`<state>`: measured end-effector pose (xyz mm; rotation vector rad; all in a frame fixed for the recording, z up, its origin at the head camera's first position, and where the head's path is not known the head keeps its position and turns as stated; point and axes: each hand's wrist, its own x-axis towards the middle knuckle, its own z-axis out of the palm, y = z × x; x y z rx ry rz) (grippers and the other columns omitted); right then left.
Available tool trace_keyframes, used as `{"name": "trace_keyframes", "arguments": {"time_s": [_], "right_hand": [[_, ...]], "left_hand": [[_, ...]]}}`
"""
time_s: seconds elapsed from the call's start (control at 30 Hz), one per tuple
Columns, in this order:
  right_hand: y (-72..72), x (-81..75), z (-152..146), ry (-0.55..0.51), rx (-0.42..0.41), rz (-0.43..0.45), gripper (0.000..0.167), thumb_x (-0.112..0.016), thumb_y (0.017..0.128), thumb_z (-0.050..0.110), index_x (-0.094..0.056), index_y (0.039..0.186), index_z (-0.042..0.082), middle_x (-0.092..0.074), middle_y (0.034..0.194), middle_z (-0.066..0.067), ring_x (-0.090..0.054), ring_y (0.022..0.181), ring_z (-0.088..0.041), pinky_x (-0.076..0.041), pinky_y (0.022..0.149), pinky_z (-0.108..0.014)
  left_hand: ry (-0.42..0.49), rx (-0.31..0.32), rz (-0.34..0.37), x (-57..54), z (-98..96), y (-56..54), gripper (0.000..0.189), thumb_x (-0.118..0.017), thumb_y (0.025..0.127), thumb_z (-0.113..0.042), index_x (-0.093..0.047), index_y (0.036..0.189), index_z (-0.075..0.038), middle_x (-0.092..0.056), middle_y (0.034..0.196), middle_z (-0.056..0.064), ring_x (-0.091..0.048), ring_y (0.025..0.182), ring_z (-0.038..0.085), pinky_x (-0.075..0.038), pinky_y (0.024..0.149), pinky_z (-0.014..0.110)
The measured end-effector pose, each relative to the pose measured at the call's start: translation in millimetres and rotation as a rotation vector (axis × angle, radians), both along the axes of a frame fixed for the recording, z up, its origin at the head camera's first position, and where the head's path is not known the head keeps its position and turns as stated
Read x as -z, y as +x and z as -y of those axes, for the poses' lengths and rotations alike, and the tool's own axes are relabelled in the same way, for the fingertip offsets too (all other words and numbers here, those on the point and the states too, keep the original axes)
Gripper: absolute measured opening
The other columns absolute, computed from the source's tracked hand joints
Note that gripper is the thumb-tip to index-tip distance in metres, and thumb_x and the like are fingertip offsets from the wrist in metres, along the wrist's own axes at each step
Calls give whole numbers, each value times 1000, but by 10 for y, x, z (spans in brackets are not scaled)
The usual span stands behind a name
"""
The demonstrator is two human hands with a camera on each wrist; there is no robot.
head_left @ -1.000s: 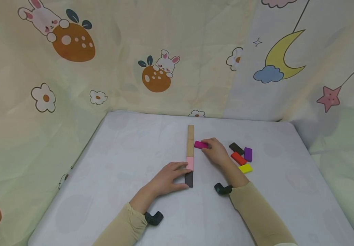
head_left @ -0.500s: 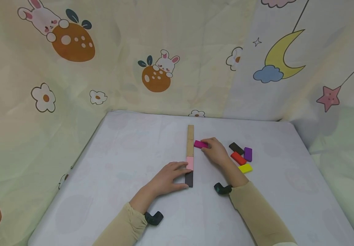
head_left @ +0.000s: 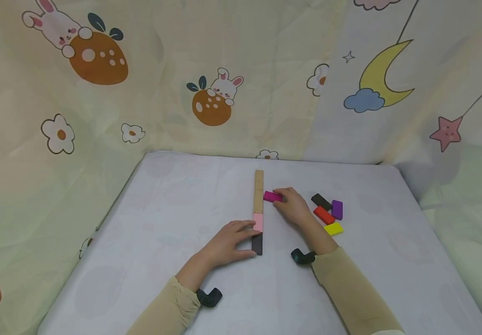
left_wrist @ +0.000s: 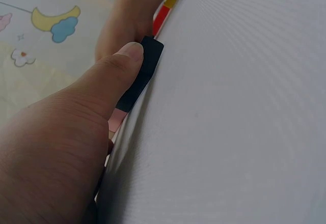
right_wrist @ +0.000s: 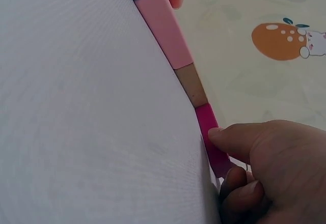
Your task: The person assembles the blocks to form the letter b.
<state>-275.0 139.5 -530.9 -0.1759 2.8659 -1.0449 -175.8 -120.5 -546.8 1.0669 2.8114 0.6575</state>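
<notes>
A row of blocks lies end to end across the table: light wooden blocks (head_left: 259, 190) at the far end, a pink block (head_left: 258, 222), then a black block (head_left: 257, 244) nearest me. My left hand (head_left: 228, 242) rests along the row's left side, fingers spread and fairly straight. Its fingertips touch the pink block and the pink-black join, while the thumb (left_wrist: 114, 71) lies against the black block. My right hand (head_left: 294, 206) pinches a magenta block (right_wrist: 211, 140) by its right end. That block lies crosswise, its left end right beside the wooden blocks.
Right of my right hand is a loose group on the white table (head_left: 174, 195): a black block (head_left: 321, 202), a purple block (head_left: 337, 210), a red block (head_left: 324, 215) and a yellow block (head_left: 333, 229). Printed cloth (head_left: 266, 125) hangs behind and at both sides.
</notes>
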Motion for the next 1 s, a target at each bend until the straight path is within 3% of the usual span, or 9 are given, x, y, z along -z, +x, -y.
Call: {"name": "trace_keyframes", "arguments": {"time_s": [0.23, 0.33, 0.53, 0.73, 0.87, 1.0], "right_hand": [[32, -21, -91, -59, -7, 23, 51, -66, 93, 32, -53, 141, 19, -51, 141, -12, -48, 131, -32, -44, 107, -56], [99, -88, -148, -68, -18, 32, 49, -65, 95, 33, -53, 140, 19, -51, 140, -11, -49, 128, -32, -46, 106, -54], [358, -250, -317, -76, -12, 77, 45, -61, 97, 37, -53, 140, 26, -51, 139, -4, -54, 108, -27, -58, 85, -38], [601, -321, -654, -45, -79, -8, 41, -62, 97, 39, -59, 134, 23, -58, 125, -1, -52, 83, -20, -49, 63, -27], [734, -316, -955, -39, -101, -78, 35, -61, 98, 35, -64, 129, 19, -61, 118, -2, -50, 87, -19, -47, 68, -26], [838, -255, -1313, -8, -60, -108, 32, -56, 101, 36, -65, 127, 19, -61, 124, -4, -51, 94, -19, -48, 74, -23]], "left_hand": [[-7, -6, 2, 2, 3, 1, 61, -59, 90, -64, -48, 144, -40, -36, 157, -12, -36, 143, 15, -33, 118, 41], [-15, -11, 9, 9, 2, -4, 62, -58, 89, -65, -46, 145, -41, -36, 157, -12, -35, 144, 15, -33, 118, 41], [-17, -12, 19, 10, -5, -15, 62, -57, 90, -65, -45, 146, -43, -35, 157, -13, -34, 144, 15, -33, 119, 41], [-14, -5, 16, -4, -12, -4, 60, -60, 90, -63, -46, 145, -42, -36, 157, -12, -35, 144, 15, -32, 119, 41], [-17, -3, 14, -8, -13, -1, 60, -60, 90, -62, -47, 145, -41, -35, 157, -12, -34, 144, 15, -32, 119, 40], [-20, -7, 14, -7, -6, 0, 61, -60, 90, -62, -46, 145, -41, -35, 157, -12, -34, 144, 15, -32, 119, 41]]}}
